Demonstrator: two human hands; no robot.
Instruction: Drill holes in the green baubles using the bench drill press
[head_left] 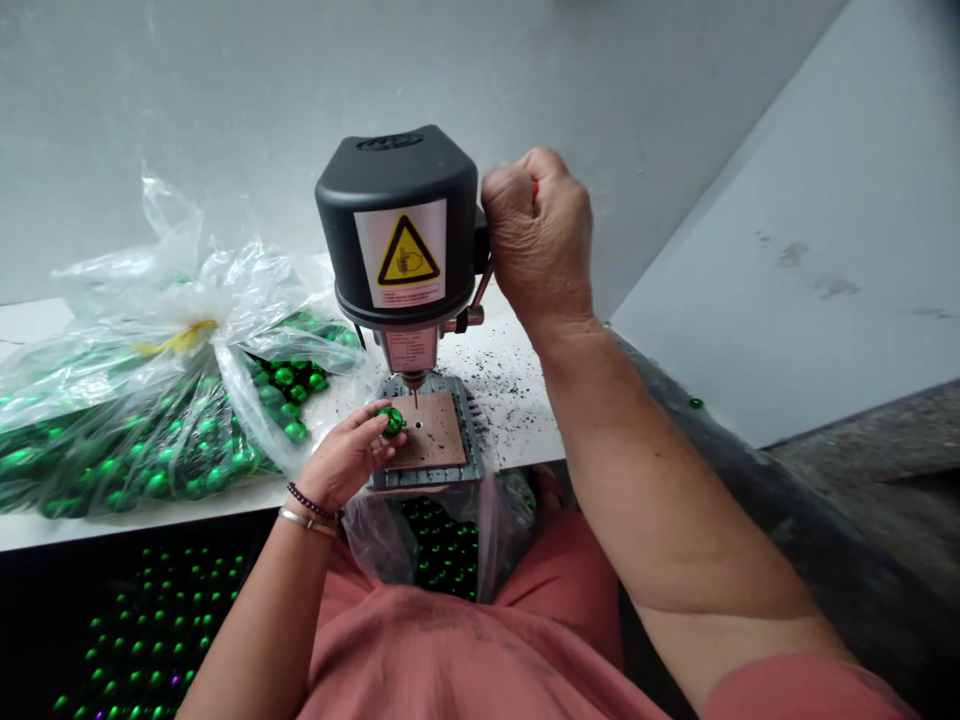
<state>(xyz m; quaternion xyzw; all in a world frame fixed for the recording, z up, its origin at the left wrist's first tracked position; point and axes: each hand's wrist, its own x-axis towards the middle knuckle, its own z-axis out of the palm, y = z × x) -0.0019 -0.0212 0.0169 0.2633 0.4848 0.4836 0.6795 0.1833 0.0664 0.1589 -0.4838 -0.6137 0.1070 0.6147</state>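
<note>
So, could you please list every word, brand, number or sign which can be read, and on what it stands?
No word, brand or number is readable; only one sign is clear.
Yellow warning triangle, black-bordered with a hand symbol: on the white sticker on the black drill housing.
Small print under the triangle: too small to read.
Lines on the pinkish label below the housing: too small and blurred.

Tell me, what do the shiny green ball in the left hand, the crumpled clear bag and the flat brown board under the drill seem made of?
Shiny green ball: probably plastic with a metallic coat, given its bright highlights; glass is possible.
Crumpled clear bag: likely thin plastic film, glossy, see-through and creased.
Flat brown board: perhaps wood or fibreboard, matte and evenly brown.
</note>
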